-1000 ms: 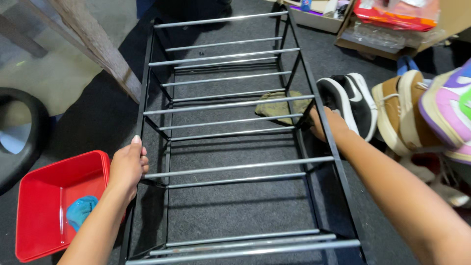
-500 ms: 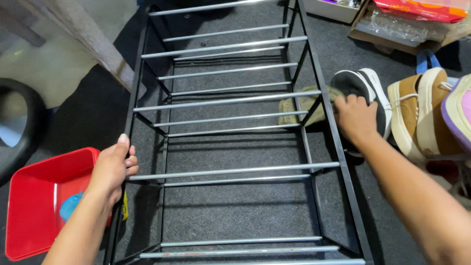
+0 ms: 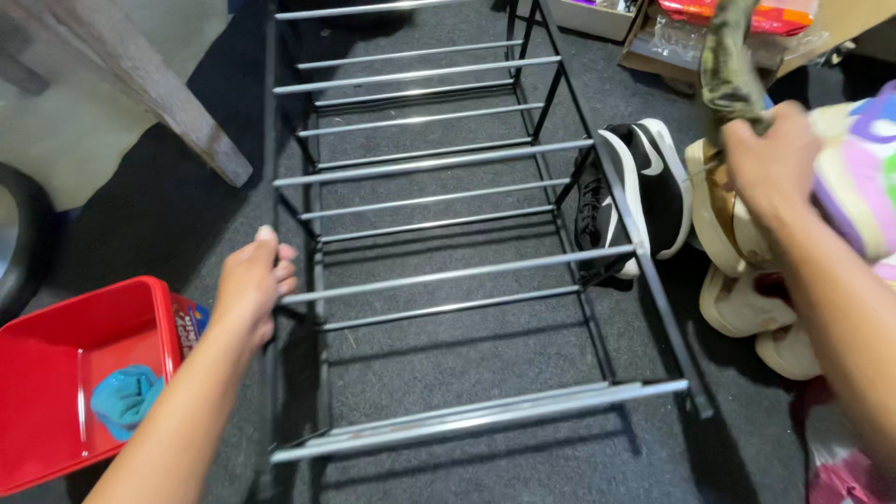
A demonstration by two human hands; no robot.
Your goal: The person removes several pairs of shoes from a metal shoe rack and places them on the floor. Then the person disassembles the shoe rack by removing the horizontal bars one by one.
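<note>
Steadying of the black metal shoe rack [image 3: 439,271] is the step judged to be in hand, while an olive-green cloth [image 3: 730,65] is lifted clear at the upper right of the frame. The rack is laid across the dark carpet [image 3: 448,355], filling the centre of the frame from the top edge down to the lower middle, its silver crossbars running left to right.

The left hand [image 3: 250,287], at centre left, is wrapped around the rack's left side rail; the fingers are curled closed over the black tube and the thumb is pressed against it. The right hand [image 3: 770,163], at upper right, is clenched on the lower end of the cloth, which hangs upward out of the fist toward the top edge; the fingers are pressed together around it.

A black-and-white sneaker [image 3: 644,191] is seen just beside the rack's right rail, with tan shoes [image 3: 737,271] further right. A red tub [image 3: 65,373] holding a blue rag [image 3: 126,397] sits at lower left.

By judgement, the next move calls for a firm hold on the rail and for the cloth to be kept clear of the bars.
</note>
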